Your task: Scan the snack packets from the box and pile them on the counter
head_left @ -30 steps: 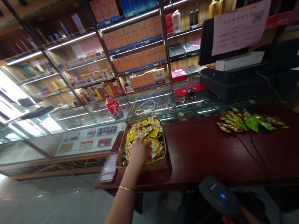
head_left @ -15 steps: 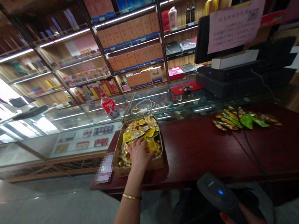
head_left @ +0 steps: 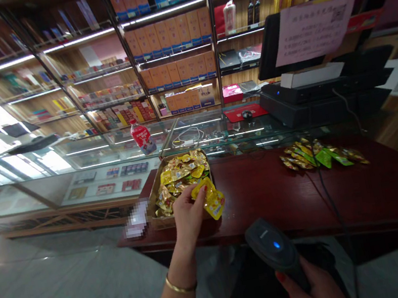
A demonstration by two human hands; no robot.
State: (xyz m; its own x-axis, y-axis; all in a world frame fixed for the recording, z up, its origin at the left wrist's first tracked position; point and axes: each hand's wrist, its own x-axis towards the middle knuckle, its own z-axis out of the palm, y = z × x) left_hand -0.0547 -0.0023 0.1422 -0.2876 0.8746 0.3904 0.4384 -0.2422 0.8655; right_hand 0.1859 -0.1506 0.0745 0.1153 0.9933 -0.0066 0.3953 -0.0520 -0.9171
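Observation:
My left hand (head_left: 189,215), with a gold bangle at its wrist, pinches a yellow snack packet (head_left: 211,202) over the right front edge of a cardboard box (head_left: 163,222). Gold and yellow packets (head_left: 178,174) fill that box. In my right hand (head_left: 316,287) is a black barcode scanner (head_left: 272,246) with a lit blue light, held low in front of the table edge. The scanner's head points up and to the left, toward the packet but apart from it. Fingers on the far side of the scanner's handle are hidden.
On the dark red table (head_left: 261,194) lies a pile of gold and green packets (head_left: 319,153), with a black cable (head_left: 328,193) running past it. Behind are a glass counter (head_left: 107,152), a red-labelled bottle (head_left: 142,137), a mouse (head_left: 247,115) and a monitor bearing a pink paper (head_left: 312,29).
My left hand has come up out of the box, now holding a yellow snack packet. My right hand has moved the scanner slightly left and up.

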